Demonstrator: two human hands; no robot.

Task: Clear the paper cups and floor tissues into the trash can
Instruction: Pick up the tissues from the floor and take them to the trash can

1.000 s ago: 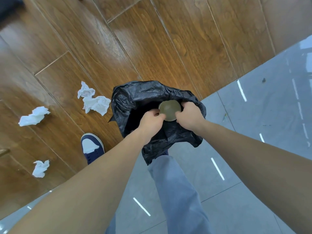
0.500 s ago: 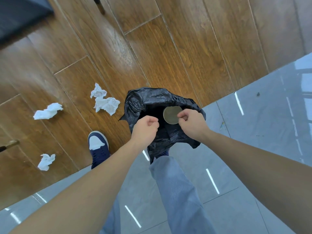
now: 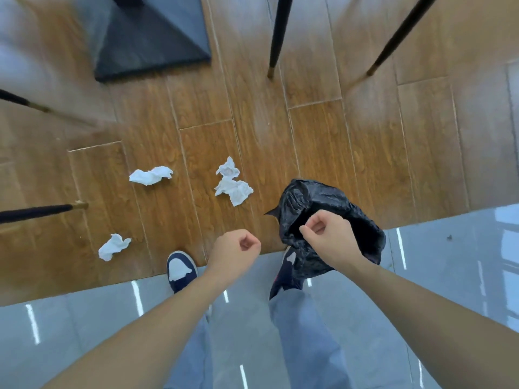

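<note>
The trash can, lined with a crumpled black bag (image 3: pixel 331 197), stands at the seam between wood and tile. My right hand (image 3: pixel 328 237) hovers over its dark opening, fingers curled with nothing visible in them. Left of the can, my left hand (image 3: pixel 237 248) is a loose, empty fist. Several white tissues lie on the wood floor: one (image 3: pixel 151 175) far left, a pair (image 3: pixel 234 186) near the can, and one (image 3: pixel 113 246) near my left shoe. No paper cup shows.
Thin black chair legs (image 3: pixel 276 37) with brass tips stand on the wood at the top and left. A dark slab-like base (image 3: pixel 146 43) sits top left. My shoes (image 3: pixel 181 269) stand at the edge of the glossy grey tile (image 3: pixel 449 262).
The paper cup seen at the bag's mouth is gone from sight. Both hands have drawn apart and left the bag; my left hand moved left. My view lifted to show more floor.
</note>
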